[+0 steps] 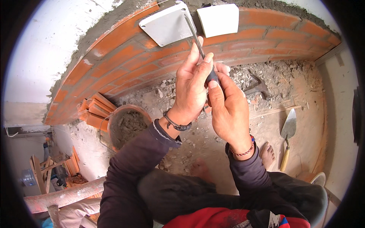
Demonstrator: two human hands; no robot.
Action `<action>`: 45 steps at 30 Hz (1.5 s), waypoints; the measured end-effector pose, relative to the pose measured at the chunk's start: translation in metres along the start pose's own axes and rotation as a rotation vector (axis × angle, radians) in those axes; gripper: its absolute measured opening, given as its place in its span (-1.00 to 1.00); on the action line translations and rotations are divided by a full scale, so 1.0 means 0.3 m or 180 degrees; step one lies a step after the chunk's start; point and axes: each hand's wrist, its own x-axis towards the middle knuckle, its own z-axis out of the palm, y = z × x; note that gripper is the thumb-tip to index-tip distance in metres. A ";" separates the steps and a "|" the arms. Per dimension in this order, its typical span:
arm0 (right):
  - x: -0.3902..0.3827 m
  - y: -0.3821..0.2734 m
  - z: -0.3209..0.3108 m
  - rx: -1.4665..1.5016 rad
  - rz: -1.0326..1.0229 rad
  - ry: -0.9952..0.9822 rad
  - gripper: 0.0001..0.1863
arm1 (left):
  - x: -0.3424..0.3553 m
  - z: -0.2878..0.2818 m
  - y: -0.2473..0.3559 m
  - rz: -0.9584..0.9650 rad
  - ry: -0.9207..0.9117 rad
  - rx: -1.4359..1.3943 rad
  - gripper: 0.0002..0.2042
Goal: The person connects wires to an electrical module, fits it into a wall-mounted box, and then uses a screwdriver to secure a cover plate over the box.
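Note:
A long-shafted screwdriver [193,33] slants up from my hands, its tip overlapping the upper right part of a grey cover plate [163,27] on the brick wall. Whether the tip sits in a screw is too small to tell. My left hand [190,85] pinches the shaft between thumb and fingers. Around the dark handle, my right hand [230,110] is closed, hiding most of it. Just right of the grey plate is a white square box [220,21] on the same wall.
Below the wall lie a hammer [260,88] and mortar rubble. A trowel [289,127] rests on the floor at right, near my bare foot [267,155]. At left stand a bucket of mortar [130,127] and stacked bricks [98,108]. A rough pole [68,195] crosses the lower left.

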 end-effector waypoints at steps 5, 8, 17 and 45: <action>0.032 -0.007 -0.011 -0.0257 -0.0383 0.0104 -0.69 | 0.032 0.003 0.009 0.0111 -0.0106 0.0054 -0.41; 0.045 -0.027 -0.013 -0.0238 -0.0194 0.0068 -0.70 | 0.046 0.000 0.014 0.0123 -0.0119 0.0048 -0.41; 0.054 -0.058 -0.018 0.0813 0.0528 -0.0353 -0.69 | 0.039 0.017 0.057 -0.0011 -0.0040 -0.0072 -0.42; 0.000 -0.145 0.046 -0.1084 -0.0478 0.0392 -0.50 | 0.033 0.018 0.168 -0.0219 -0.0156 -0.0537 -0.49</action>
